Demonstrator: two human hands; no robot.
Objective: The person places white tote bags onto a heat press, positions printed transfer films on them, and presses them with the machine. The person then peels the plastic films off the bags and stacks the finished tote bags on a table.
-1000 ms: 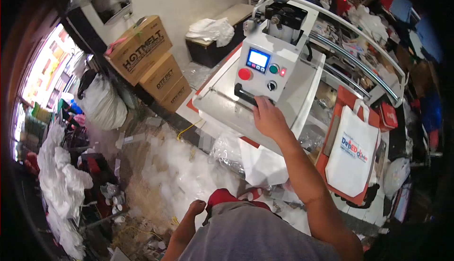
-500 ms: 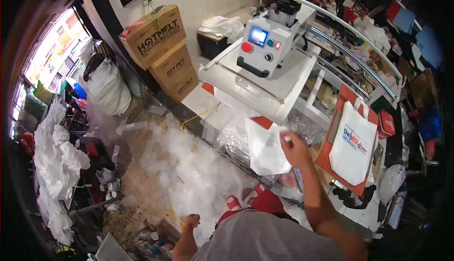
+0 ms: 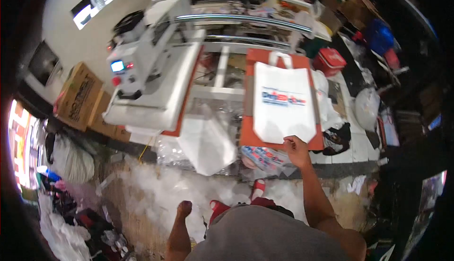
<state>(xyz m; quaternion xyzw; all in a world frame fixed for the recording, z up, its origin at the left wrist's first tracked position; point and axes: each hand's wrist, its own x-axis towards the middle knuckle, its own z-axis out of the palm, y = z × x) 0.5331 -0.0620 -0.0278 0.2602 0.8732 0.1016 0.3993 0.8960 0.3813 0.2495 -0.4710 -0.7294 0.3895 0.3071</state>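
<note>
White bag (image 3: 284, 114) lies flat on the orange board (image 3: 247, 131) in the head view, its long way pointing away from the person. The right hand (image 3: 297, 151) is nearer, at the board's near edge; the bag stretches ahead of its grip. Those fingers bend, but I can't tell if they hold the bag. The left hand (image 3: 185, 208), curled, is left of the board, well apart; its grip is too small to tell.

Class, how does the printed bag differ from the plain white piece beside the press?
The printed bag carries red and blue lettering; the plain white piece shows none. The printed bag lies on an orange board; the plain white piece lies aslant beside clear plastic. The right hand is at the printed bag's lower edge; the plain white piece has no hand on it. Both are white.
</note>
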